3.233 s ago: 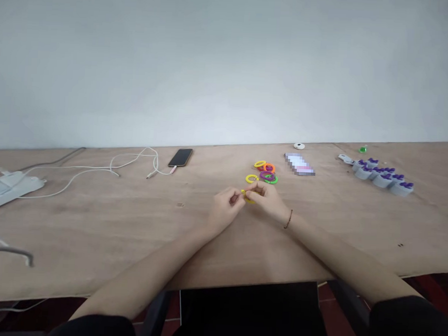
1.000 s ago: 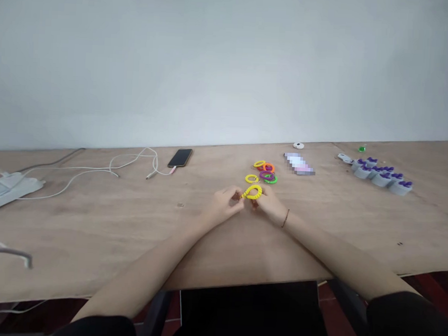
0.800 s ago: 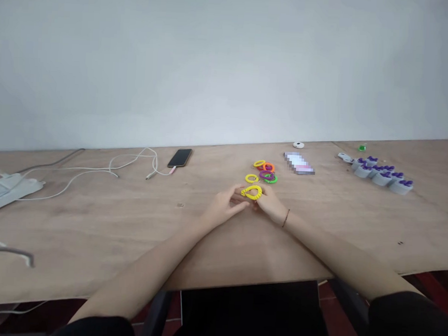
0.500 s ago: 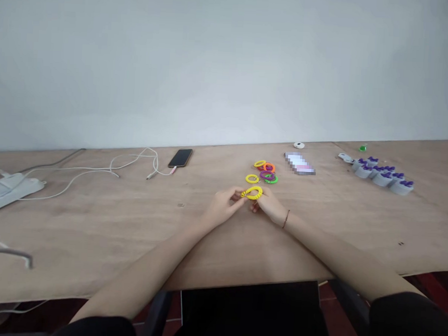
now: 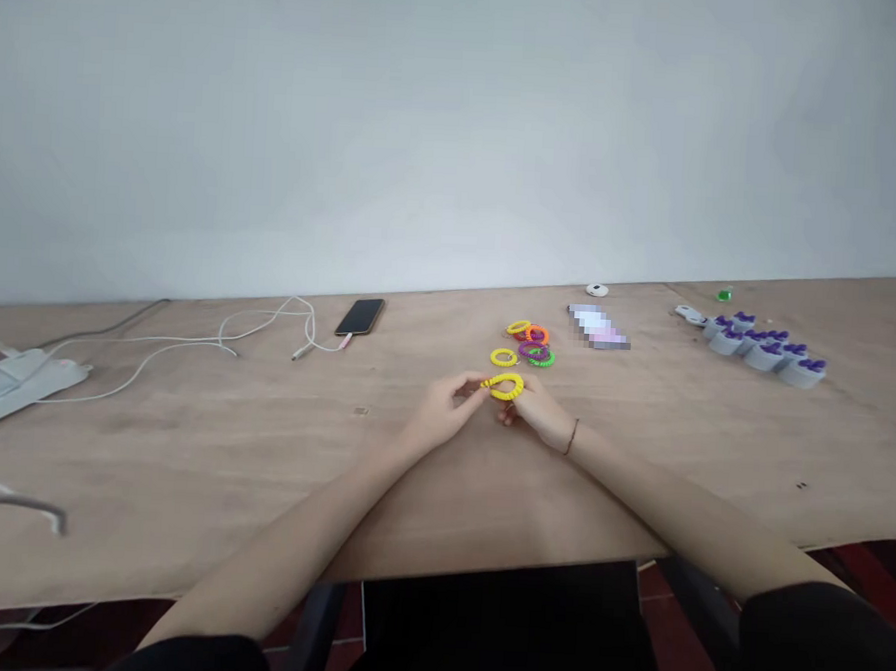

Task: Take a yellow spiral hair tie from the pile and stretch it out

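Note:
A yellow spiral coil wristband (image 5: 503,385) is held up just above the wooden table (image 5: 441,475), between my two hands. My left hand (image 5: 444,407) pinches its left end with the fingertips. My right hand (image 5: 535,410) grips its lower right side, and the fingers partly hide that part of the coil. Close beyond the hands lie another yellow coil ring (image 5: 503,357) and a small pile of coils: yellow (image 5: 518,328), orange (image 5: 537,334), purple (image 5: 533,350) and green (image 5: 543,361).
A pixelated flat object (image 5: 597,327) and a small white round item (image 5: 597,290) lie at the back. Several grey cups with purple tops (image 5: 764,344) stand at the right. At the left are a black phone (image 5: 360,317), white cables (image 5: 215,338) and a white power strip (image 5: 17,375).
The yellow coil has stayed held between both hands, its loop narrower and flatter than a moment ago. My left fingers have shifted onto its left end.

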{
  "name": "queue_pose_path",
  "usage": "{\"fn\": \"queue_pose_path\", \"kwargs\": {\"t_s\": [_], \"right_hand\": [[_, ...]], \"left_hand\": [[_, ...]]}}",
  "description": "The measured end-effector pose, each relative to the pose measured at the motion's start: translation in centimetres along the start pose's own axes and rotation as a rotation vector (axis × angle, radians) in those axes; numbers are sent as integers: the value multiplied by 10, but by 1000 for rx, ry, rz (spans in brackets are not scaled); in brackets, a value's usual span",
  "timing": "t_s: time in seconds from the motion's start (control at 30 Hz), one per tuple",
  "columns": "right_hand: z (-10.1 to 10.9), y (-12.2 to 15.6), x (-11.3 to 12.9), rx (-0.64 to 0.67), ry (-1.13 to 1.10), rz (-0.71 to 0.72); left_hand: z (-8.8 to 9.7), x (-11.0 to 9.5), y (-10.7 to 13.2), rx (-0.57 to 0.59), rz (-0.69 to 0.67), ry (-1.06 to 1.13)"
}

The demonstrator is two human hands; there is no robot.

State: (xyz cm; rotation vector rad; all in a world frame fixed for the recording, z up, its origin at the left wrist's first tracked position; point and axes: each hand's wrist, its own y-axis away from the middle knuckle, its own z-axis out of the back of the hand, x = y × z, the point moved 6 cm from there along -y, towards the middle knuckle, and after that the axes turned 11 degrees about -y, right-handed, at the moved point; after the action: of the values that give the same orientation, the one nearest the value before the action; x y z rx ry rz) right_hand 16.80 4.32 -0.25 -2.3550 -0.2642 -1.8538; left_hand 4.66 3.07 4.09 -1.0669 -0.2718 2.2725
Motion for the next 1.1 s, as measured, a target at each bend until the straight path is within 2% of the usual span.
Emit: {"fn": "queue_pose_path", "kwargs": {"t_s": [0.17, 0.3, 0.4, 0.53, 0.73, 0.97, 1.1], "right_hand": [[0, 1, 7, 73, 176, 38], [-1, 4, 26, 165, 420, 276], [-1, 8, 38, 169, 632, 457], [0, 8, 42, 121, 712, 525], [5, 3, 40, 15, 504, 455], [4, -3, 14, -50, 100, 118], [2, -1, 8, -24, 63, 72]], "left_hand": [[1, 6, -2, 35, 86, 128], [-3, 12, -1, 80, 106, 153], [-7, 15, 0, 101, 106, 159], [-7, 15, -2, 60, 114, 193], [-8, 12, -1, 6, 108, 179], [-7, 3, 6, -45, 92, 90], [-7, 1, 6, -48, 81, 68]]}}
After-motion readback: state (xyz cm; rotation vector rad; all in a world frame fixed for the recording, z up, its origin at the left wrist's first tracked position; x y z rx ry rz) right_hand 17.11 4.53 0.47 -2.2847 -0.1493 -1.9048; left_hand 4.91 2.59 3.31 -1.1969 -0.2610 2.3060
